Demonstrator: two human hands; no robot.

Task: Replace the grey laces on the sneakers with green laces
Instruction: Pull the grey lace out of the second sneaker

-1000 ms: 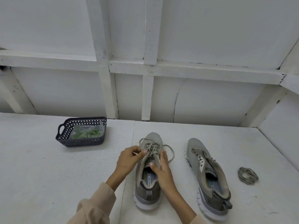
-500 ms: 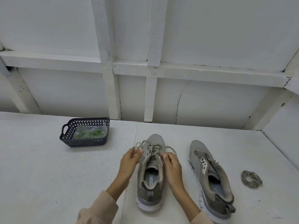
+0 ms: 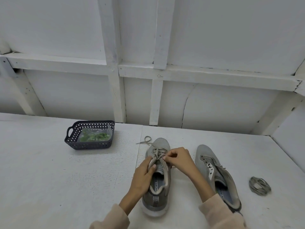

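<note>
1. Sneaker (image 3: pixel 161 144), laced, on surface: long axis near-to-far, toe far.
2. Left hand (image 3: pixel 142 178): grips its left flank, thumb on the eyelet edge.
3. Right hand (image 3: pixel 180 160): pinches grey lace (image 3: pixel 158 152) at right eyelets; judged nearer for the pull.
4. Green laces (image 3: pixel 99 136): in basket (image 3: pixel 90 146), far left, well apart.

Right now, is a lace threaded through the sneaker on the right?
No, the right sneaker shows bare eyelets; a coiled grey lace lies beside it.
</note>
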